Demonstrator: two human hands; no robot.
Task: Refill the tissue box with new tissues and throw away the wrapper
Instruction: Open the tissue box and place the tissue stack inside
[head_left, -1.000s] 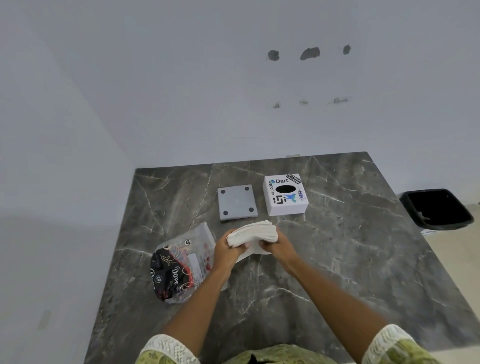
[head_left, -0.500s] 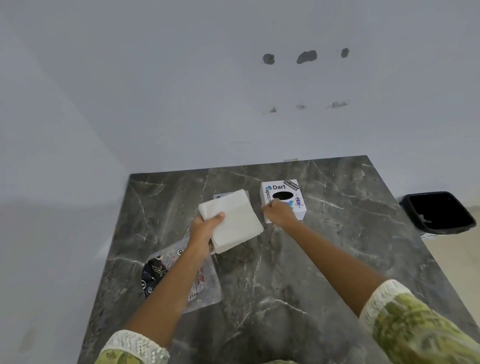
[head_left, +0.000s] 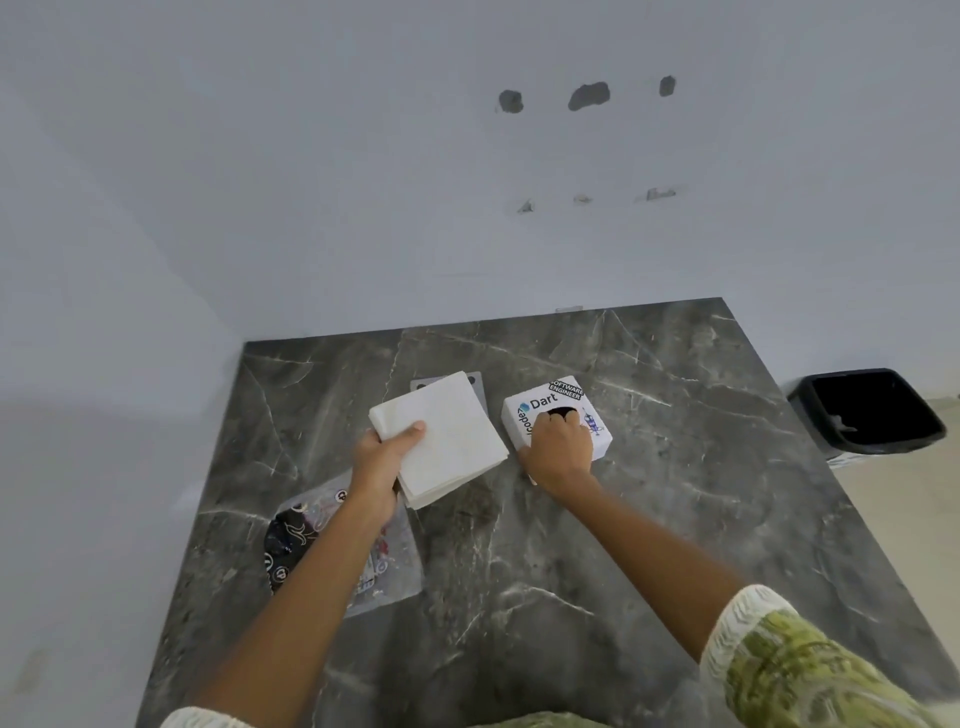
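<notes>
My left hand (head_left: 382, 460) holds a flat square stack of white tissues (head_left: 447, 441) above the dark marble table (head_left: 675, 493), thumb on top. To its right stands the white tissue box (head_left: 540, 402), stickers on top and a dark oval hole. My right hand (head_left: 558, 449) grips the box from above, fingers curled into the hole. The empty printed plastic wrapper (head_left: 311, 540) lies flat on the table under my left forearm. Most of the grey box base plate (head_left: 475, 382) is hidden behind the tissues.
A black waste bin (head_left: 872, 410) stands on the floor past the table's right edge. White walls close off the back and left of the table.
My left hand has carried the tissue stack up and held it flat. My right hand left the stack, reached the tissue box and now grips it at the hole.
</notes>
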